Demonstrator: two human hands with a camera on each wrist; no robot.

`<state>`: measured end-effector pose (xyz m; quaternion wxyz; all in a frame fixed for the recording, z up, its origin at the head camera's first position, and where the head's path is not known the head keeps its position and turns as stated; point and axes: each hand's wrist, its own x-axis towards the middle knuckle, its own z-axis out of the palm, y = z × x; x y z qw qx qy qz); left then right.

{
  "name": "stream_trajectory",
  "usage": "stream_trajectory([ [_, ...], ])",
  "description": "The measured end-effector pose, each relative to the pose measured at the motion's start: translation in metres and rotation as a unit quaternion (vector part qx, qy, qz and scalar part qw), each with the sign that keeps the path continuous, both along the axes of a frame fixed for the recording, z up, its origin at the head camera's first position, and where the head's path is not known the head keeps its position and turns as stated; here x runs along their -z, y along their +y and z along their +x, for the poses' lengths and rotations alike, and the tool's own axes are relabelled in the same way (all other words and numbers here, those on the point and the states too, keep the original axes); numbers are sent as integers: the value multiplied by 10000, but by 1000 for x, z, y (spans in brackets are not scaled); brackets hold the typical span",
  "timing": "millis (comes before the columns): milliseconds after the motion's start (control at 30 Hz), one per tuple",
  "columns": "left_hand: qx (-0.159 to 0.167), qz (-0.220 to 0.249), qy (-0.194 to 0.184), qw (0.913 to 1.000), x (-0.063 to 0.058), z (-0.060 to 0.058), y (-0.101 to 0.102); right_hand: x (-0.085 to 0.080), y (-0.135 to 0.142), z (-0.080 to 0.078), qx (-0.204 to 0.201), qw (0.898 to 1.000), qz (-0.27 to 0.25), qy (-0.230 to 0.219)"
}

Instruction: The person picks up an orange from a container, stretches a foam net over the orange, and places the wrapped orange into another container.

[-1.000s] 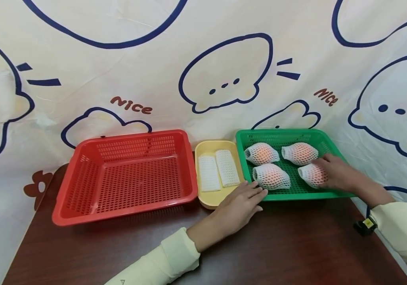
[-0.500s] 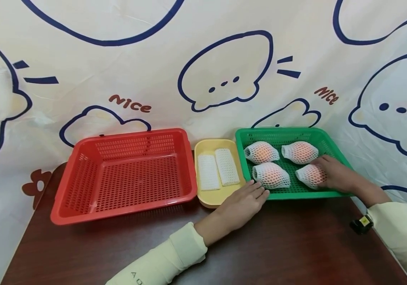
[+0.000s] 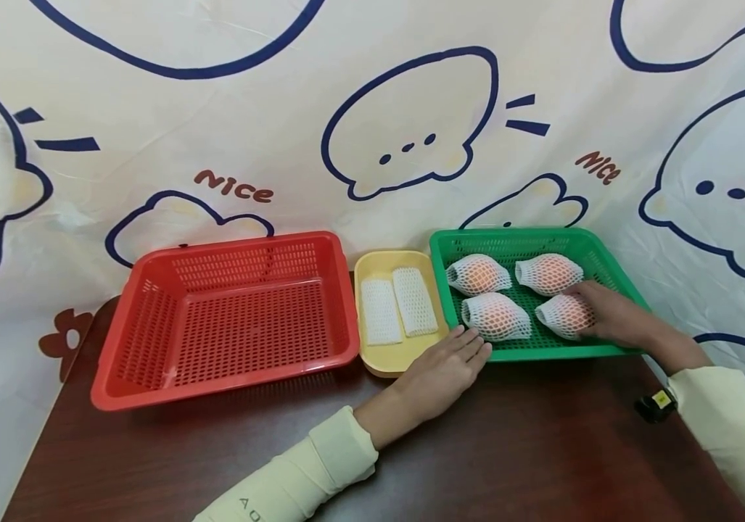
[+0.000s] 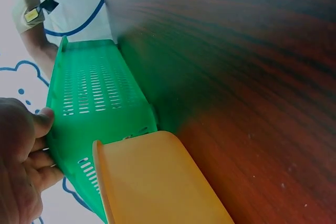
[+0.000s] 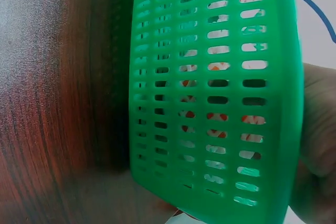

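Observation:
My right hand reaches over the front right of the green basket. Its fingers grip an orange-pink round fruit in a white foam net; the fingertips are partly hidden. Three more netted fruits lie in the basket: one at back left, one at back right and one at front left. My left hand rests on the basket's front left corner with its fingers extended. In the left wrist view, fingers touch the green rim. The right wrist view mostly shows the basket's slotted wall.
Left of the green basket stands a yellow tray with two flat white foam nets. A red basket stands farther left, with nothing in it. All stand on a dark brown table against a patterned cloth.
My right hand has shifted slightly left together with the netted fruit. The left hand stays at the basket corner, nearly still. The head view has tilted a little.

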<state>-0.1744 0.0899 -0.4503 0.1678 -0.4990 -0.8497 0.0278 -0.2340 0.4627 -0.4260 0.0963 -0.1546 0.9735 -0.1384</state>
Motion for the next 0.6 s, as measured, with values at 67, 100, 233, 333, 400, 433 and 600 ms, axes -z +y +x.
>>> stream_trajectory([
  [67,-30,46,-86,9999,0,0,-1,0,-2,-2,7,10000,4,3],
  [100,-39,70,-117,9999,0,0,-1,0,-3,-3,3,10000,6,1],
  [233,-41,204,-213,9996,1,-1,-4,1,-5,-6,13,10000,-30,-82],
  [333,-26,526,-240,9983,1,-1,-7,3,-7,-6,-46,10000,9,-86],
  [400,-62,865,-333,9957,0,-3,-14,3,-9,-5,-138,9999,90,-26],
  [433,-140,1000,-362,9942,-2,-5,-18,3,-11,-5,-209,9997,129,26],
  [600,-979,1662,-567,9796,-26,-26,-65,-7,-22,-4,-217,9984,506,118],
])
